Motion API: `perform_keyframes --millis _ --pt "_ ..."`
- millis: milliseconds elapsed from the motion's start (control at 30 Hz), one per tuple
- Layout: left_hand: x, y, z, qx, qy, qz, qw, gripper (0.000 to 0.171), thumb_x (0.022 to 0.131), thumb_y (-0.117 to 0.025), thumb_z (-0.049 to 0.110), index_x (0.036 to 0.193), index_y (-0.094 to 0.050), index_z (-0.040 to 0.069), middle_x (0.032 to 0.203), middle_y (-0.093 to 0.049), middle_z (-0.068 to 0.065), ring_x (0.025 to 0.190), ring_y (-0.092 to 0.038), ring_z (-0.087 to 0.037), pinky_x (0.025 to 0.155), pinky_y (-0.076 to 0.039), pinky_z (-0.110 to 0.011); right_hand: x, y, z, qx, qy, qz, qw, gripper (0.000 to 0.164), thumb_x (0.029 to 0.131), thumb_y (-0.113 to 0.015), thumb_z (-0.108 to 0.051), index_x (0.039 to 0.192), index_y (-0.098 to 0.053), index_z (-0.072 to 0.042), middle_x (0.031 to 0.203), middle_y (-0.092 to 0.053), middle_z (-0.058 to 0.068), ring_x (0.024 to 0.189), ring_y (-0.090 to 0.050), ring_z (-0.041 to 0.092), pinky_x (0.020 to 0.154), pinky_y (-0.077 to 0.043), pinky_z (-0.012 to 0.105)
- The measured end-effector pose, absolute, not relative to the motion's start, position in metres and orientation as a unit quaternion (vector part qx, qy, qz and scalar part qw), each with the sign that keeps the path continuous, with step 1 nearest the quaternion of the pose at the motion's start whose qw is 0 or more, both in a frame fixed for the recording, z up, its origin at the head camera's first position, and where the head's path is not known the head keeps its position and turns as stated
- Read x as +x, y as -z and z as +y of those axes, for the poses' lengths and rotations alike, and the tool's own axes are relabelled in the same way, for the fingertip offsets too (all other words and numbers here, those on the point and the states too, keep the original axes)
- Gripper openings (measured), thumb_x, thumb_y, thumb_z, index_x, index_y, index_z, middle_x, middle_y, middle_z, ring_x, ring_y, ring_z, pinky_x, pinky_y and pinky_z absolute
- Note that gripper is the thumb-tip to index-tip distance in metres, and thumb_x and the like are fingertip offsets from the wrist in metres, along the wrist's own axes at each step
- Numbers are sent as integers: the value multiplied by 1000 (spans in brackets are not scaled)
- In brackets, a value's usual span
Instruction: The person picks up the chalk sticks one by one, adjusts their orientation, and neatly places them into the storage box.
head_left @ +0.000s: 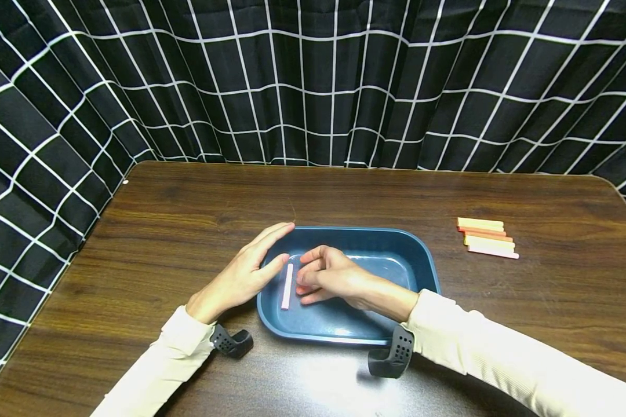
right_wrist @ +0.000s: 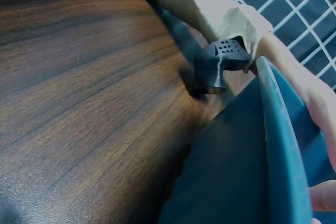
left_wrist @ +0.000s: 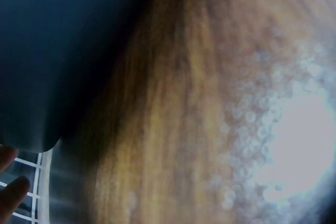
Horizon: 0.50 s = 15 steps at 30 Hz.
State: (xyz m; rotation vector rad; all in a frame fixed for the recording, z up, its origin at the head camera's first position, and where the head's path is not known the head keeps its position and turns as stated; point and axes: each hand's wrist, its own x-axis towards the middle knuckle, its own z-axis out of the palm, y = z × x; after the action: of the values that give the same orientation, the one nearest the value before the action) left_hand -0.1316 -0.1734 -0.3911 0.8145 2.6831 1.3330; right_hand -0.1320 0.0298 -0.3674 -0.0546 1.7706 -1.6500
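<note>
A blue plastic tub (head_left: 381,269) sits on the table, and a pale pink chalk-like stick (head_left: 287,286) lies lengthwise on its floor near the left end. My left hand (head_left: 242,275) rests at the tub's left rim with fingers extended, the thumb reaching over the edge beside the stick. Inside the tub, just right of the stick, is my right hand (head_left: 336,278), its fingers loosely bent with nothing between them. The left wrist view catches only the tub's dark outer wall (left_wrist: 63,40) and blurred fingertips (left_wrist: 13,192).
Several similar sticks (head_left: 487,238), yellow, orange, cream and pink, lie side by side on the wooden table (head_left: 198,197) to the right of the tub. A black curtain with white grid lines (head_left: 313,81) hangs behind the table.
</note>
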Motion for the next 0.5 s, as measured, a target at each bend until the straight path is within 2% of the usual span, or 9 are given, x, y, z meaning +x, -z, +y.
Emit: perform_keyframes --millis 200,500 --pt "-132 389 -173 263 -429 864 19 54 100 -54 19 151 -39 8 158 -38 -12 148 -36 -28 122 -29 -51 -132 367 31 -23 623 693 363 42 93 -54 6 131 -37 10 102 -58 13 81 -64 19 77 -63 34" --pt "-132 389 -172 263 -428 864 18 54 100 -54 18 151 -40 7 157 -39 -12 147 -36 -29 122 -29 -51 -131 365 33 -31 610 703 365 43 92 -55 5 132 -39 9 113 -61 20 86 -64 20 79 -62 35"
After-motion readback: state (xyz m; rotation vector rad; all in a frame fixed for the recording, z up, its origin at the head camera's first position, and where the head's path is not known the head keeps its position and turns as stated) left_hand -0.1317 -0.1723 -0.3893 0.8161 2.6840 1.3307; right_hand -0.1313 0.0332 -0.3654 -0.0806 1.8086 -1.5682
